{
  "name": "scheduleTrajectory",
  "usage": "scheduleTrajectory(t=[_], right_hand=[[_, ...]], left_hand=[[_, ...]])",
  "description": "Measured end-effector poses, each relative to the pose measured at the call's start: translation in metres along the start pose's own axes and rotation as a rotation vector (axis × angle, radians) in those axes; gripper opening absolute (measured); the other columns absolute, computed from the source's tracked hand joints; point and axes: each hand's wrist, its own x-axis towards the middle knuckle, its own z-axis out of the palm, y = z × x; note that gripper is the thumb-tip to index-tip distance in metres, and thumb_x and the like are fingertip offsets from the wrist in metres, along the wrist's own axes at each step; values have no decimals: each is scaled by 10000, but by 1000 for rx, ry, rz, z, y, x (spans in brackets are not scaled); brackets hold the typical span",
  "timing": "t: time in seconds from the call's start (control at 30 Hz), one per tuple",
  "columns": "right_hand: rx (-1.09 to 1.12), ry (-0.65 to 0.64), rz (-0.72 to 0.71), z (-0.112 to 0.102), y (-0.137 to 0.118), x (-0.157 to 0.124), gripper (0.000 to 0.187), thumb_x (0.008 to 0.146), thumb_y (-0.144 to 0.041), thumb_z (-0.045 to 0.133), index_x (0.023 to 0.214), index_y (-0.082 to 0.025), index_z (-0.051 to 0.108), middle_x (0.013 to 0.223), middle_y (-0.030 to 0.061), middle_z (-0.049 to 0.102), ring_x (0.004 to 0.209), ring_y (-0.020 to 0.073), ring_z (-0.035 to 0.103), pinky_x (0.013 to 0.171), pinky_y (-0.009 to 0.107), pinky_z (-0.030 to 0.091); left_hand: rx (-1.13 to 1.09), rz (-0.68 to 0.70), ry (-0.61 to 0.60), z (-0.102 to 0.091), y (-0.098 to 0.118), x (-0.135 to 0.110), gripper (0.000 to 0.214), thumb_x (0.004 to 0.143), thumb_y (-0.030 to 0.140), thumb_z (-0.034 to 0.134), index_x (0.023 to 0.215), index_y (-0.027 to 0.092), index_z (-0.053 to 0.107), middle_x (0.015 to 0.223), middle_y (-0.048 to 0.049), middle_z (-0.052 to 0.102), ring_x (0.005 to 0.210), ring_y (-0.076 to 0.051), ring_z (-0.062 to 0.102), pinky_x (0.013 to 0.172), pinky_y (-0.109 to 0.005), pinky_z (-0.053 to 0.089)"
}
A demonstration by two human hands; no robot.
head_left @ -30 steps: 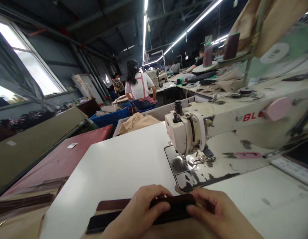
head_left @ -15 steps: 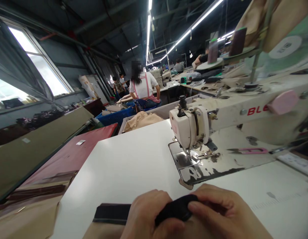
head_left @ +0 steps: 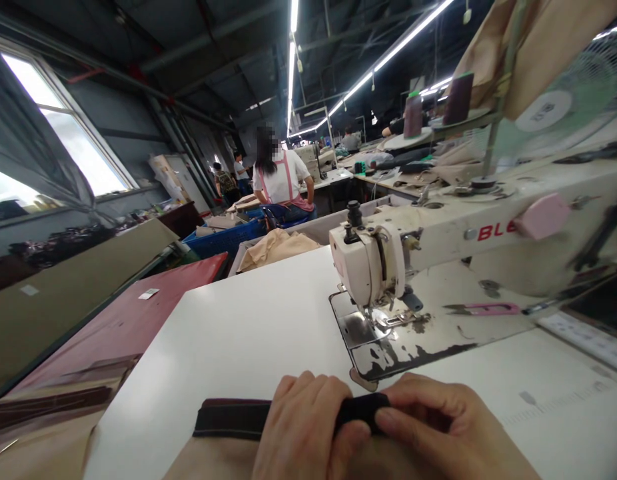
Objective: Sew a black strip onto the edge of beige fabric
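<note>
Both my hands grip a dark brown strap (head_left: 228, 417) at the near edge of the white sewing table (head_left: 248, 333). My left hand (head_left: 306, 433) wraps its fingers over the strap's middle. My right hand (head_left: 438, 427) pinches the strap's right end between thumb and fingers. The strap's left end sticks out flat past my left hand. A tan piece of material (head_left: 213, 463) lies under my hands. The sewing machine head (head_left: 371, 267) with its needle plate (head_left: 368, 327) stands just beyond my hands.
Pink thread snips (head_left: 488, 309) lie on the machine bed. A red board (head_left: 123, 320) and tan sheets sit to the left. Thread cones (head_left: 413, 113) and a fan (head_left: 563, 107) stand above the machine. A person in a white top (head_left: 281, 180) sits at a far table by a blue crate (head_left: 223, 237).
The strap has been gathered into a single folded band under my hands; a second end that lay below it a second ago is gone from sight. My hands stay at the near edge.
</note>
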Motion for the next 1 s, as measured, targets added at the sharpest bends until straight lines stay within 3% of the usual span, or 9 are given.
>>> scheduleTrajectory(t=[0.07, 0.17, 0.43, 0.63, 0.87, 0.93, 1.0], right_hand=[[45, -12, -5, 1, 1, -1, 169, 727, -383, 664, 710, -225, 720, 702, 16, 657, 703, 190, 596, 632, 243, 446], [87, -28, 16, -1, 1, -4, 158, 724, -375, 664, 712, -232, 731, 693, 10, 647, 689, 179, 589, 616, 235, 430], [0, -105, 54, -9, -4, -4, 247, 764, -422, 612, 705, -205, 711, 693, 15, 636, 684, 179, 566, 600, 234, 406], [11, -120, 9, -10, 1, -5, 261, 768, -418, 607, 708, -183, 705, 717, 38, 667, 703, 198, 594, 609, 251, 418], [-18, -49, 38, -6, 7, -5, 271, 787, -425, 588, 736, -181, 695, 714, 44, 681, 707, 214, 625, 625, 262, 480], [-83, -24, -40, -12, 12, -8, 261, 857, -394, 511, 880, -211, 695, 816, 41, 699, 774, 207, 645, 699, 262, 517], [-225, 96, -245, -23, 21, -10, 256, 899, -303, 463, 1087, -251, 628, 984, 42, 683, 862, 183, 648, 775, 244, 525]], left_hand=[[10, -24, 14, 6, 3, 1, 190, 897, 332, 446, 768, 210, 514, 701, 10, 558, 676, -162, 490, 660, -280, 343], [-44, 15, -72, 8, 5, 5, 199, 883, 289, 456, 708, 198, 485, 657, 23, 548, 629, -136, 493, 625, -252, 347], [-147, 25, -160, 7, -1, 9, 242, 892, 358, 421, 726, 192, 479, 674, 4, 521, 636, -134, 479, 560, -225, 333], [-289, -105, -239, 7, 2, 12, 235, 861, 379, 433, 743, 186, 494, 688, -4, 515, 647, -134, 477, 567, -218, 339], [-485, -321, -148, 14, 8, 14, 166, 800, 329, 522, 734, 177, 534, 712, 1, 531, 698, -138, 485, 617, -212, 372], [-594, -334, -143, 16, 6, 19, 173, 801, 330, 536, 739, 168, 541, 718, 0, 530, 722, -140, 489, 632, -206, 373], [-680, -327, -171, 17, 4, 28, 208, 803, 330, 540, 689, 157, 525, 660, 12, 486, 694, -131, 468, 623, -205, 356]])
